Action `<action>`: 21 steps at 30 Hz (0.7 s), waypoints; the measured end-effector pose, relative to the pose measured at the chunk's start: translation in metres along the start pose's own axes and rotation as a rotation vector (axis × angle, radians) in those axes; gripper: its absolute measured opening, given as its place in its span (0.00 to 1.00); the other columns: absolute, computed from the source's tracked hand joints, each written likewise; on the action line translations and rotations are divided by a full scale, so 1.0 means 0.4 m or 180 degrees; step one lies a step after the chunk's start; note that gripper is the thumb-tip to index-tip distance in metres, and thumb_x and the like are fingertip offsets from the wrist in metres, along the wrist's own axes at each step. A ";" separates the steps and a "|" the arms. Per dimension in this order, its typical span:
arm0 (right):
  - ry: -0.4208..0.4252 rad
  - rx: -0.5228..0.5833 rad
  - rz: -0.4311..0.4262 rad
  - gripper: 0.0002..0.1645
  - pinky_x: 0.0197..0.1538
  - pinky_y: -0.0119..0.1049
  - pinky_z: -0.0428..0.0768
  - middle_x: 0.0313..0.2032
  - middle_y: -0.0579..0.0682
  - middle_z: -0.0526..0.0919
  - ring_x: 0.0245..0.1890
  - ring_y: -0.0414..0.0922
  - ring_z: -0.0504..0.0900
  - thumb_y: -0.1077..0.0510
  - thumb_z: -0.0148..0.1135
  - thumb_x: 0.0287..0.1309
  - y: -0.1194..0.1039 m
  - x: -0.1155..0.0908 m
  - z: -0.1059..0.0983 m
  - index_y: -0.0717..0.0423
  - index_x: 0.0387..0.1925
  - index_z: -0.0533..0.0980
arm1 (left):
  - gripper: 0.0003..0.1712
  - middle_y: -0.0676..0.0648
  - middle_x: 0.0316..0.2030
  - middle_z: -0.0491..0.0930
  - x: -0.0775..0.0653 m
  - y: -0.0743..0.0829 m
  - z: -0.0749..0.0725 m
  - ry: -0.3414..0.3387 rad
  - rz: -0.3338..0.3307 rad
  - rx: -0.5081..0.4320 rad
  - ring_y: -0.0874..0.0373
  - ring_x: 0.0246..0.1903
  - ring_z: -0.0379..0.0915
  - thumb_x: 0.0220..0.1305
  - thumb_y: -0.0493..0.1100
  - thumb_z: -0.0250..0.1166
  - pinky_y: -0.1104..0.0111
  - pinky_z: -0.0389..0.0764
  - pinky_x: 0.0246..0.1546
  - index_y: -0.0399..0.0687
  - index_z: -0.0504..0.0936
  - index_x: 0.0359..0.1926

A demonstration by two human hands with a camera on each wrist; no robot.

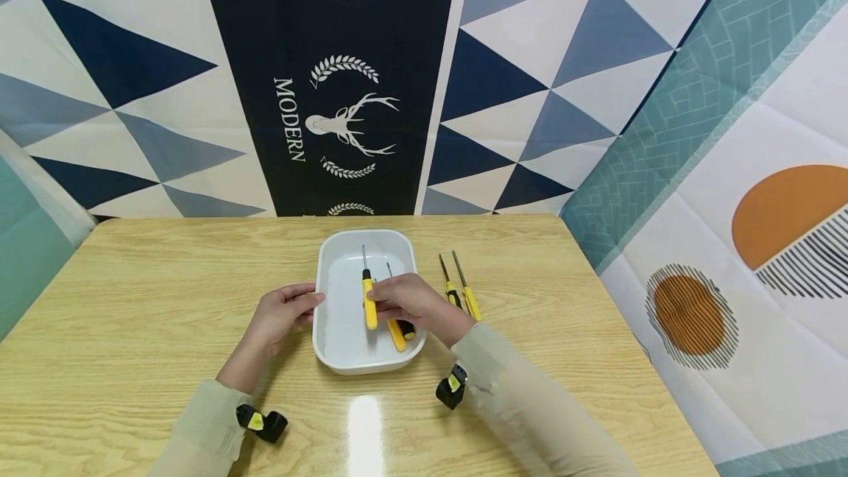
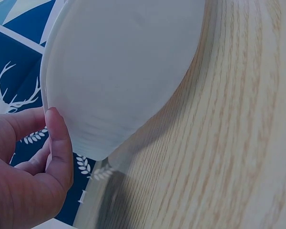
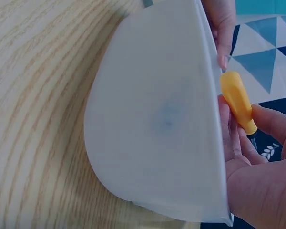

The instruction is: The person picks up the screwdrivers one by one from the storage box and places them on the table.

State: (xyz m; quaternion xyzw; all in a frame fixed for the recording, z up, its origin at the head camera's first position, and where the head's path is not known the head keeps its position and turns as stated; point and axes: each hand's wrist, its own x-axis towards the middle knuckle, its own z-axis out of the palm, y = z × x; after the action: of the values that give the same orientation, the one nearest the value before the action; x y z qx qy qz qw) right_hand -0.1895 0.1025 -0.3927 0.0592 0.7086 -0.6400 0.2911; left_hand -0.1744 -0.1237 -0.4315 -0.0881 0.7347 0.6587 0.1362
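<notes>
A white plastic tray point(image 1: 341, 293) stands on the table. At its left side my left hand point(image 1: 281, 315) pinches the rim between thumb and fingers, as the left wrist view shows of the hand point(image 2: 38, 167). Over the inside of the tray, my right hand point(image 1: 414, 299) holds a screwdriver point(image 1: 369, 304) by its yellow handle, shaft pointing away from me. In the right wrist view that handle point(image 3: 237, 102) lies between thumb and fingers above the rim. Beneath the right hand, a yellow-handled screwdriver point(image 1: 397, 337) and a black-ended handle point(image 1: 407, 330) lie in the tray, partly hidden.
Right of the tray, a yellow-and-black screwdriver point(image 1: 453, 294) and a yellow-handled screwdriver point(image 1: 471, 302) lie side by side on the wooden table point(image 1: 165, 293). A patterned cloth point(image 1: 344, 35) hangs behind the table's far edge.
</notes>
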 end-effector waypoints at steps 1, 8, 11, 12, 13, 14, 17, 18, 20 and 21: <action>-0.0002 0.0009 -0.0007 0.19 0.40 0.33 0.84 0.31 0.50 0.80 0.29 0.40 0.80 0.62 0.58 0.60 -0.001 -0.001 -0.002 0.69 0.51 0.74 | 0.27 0.50 0.38 0.78 0.000 -0.001 0.000 -0.0003 0.0004 0.0000 0.66 0.33 0.74 0.63 0.46 0.62 0.77 0.80 0.33 0.35 0.71 0.59; 0.0038 -0.0021 -0.0054 0.20 0.39 0.31 0.83 0.32 0.50 0.79 0.29 0.40 0.78 0.61 0.58 0.60 -0.014 -0.005 -0.014 0.69 0.52 0.73 | 0.27 0.52 0.36 0.78 -0.002 -0.002 0.003 -0.0015 0.0010 -0.0019 0.66 0.32 0.74 0.62 0.45 0.63 0.77 0.80 0.32 0.34 0.72 0.58; 0.0067 0.0000 -0.0028 0.20 0.38 0.30 0.83 0.32 0.50 0.79 0.30 0.40 0.79 0.62 0.58 0.60 -0.019 -0.006 -0.020 0.68 0.52 0.73 | 0.28 0.51 0.37 0.78 -0.001 -0.002 0.002 -0.0021 0.0013 -0.0006 0.66 0.33 0.74 0.62 0.45 0.62 0.77 0.80 0.33 0.34 0.71 0.59; 0.0070 -0.0006 -0.0041 0.20 0.38 0.30 0.83 0.32 0.50 0.79 0.30 0.40 0.79 0.62 0.58 0.60 -0.020 -0.007 -0.023 0.68 0.52 0.73 | 0.27 0.51 0.37 0.78 -0.001 -0.003 0.002 -0.0007 0.0000 -0.0009 0.66 0.33 0.74 0.62 0.45 0.63 0.77 0.80 0.33 0.35 0.72 0.59; 0.0072 -0.0012 -0.0044 0.20 0.38 0.30 0.83 0.33 0.50 0.80 0.30 0.40 0.79 0.62 0.58 0.60 -0.021 -0.008 -0.025 0.68 0.52 0.73 | 0.27 0.51 0.37 0.78 0.000 -0.003 0.001 -0.0005 0.0002 -0.0009 0.66 0.33 0.74 0.62 0.46 0.63 0.77 0.80 0.33 0.35 0.71 0.59; 0.0074 -0.0009 -0.0033 0.20 0.38 0.30 0.83 0.33 0.50 0.80 0.30 0.40 0.79 0.62 0.58 0.60 -0.023 -0.009 -0.027 0.67 0.52 0.73 | 0.28 0.51 0.38 0.78 0.000 -0.002 0.000 -0.0007 0.0004 -0.0009 0.66 0.33 0.74 0.62 0.46 0.63 0.77 0.80 0.33 0.35 0.71 0.59; 0.0061 -0.0022 -0.0048 0.20 0.38 0.30 0.83 0.33 0.50 0.80 0.30 0.39 0.79 0.62 0.58 0.60 -0.026 -0.012 -0.035 0.68 0.53 0.73 | 0.28 0.51 0.38 0.78 0.001 -0.002 -0.001 -0.0003 0.0005 -0.0009 0.66 0.33 0.74 0.62 0.46 0.63 0.77 0.80 0.33 0.35 0.71 0.59; 0.0061 -0.0032 -0.0056 0.20 0.38 0.30 0.83 0.33 0.50 0.80 0.30 0.39 0.79 0.62 0.58 0.60 -0.028 -0.013 -0.037 0.68 0.53 0.73 | 0.28 0.51 0.37 0.78 0.001 -0.002 -0.001 0.0001 0.0004 -0.0010 0.66 0.33 0.73 0.62 0.46 0.63 0.77 0.80 0.33 0.35 0.71 0.59; 0.0063 -0.0031 -0.0068 0.20 0.39 0.30 0.83 0.32 0.50 0.80 0.29 0.39 0.80 0.62 0.58 0.60 -0.030 -0.015 -0.043 0.68 0.52 0.73 | 0.28 0.51 0.37 0.78 0.001 -0.001 0.000 0.0002 0.0004 -0.0010 0.67 0.33 0.73 0.62 0.45 0.63 0.77 0.80 0.33 0.35 0.71 0.59; 0.0071 -0.0025 -0.0081 0.20 0.39 0.31 0.83 0.32 0.50 0.80 0.29 0.39 0.80 0.62 0.58 0.60 -0.032 -0.016 -0.045 0.68 0.52 0.73 | 0.27 0.51 0.37 0.78 0.000 -0.001 0.000 0.0000 0.0005 -0.0009 0.67 0.33 0.73 0.62 0.45 0.62 0.77 0.80 0.33 0.35 0.71 0.59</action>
State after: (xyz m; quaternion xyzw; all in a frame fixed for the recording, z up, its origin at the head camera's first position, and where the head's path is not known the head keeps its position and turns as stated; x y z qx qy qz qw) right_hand -0.1961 0.1192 -0.3784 0.0562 0.7150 -0.6402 0.2752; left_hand -0.1744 -0.1238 -0.4319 -0.0877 0.7339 0.6598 0.1356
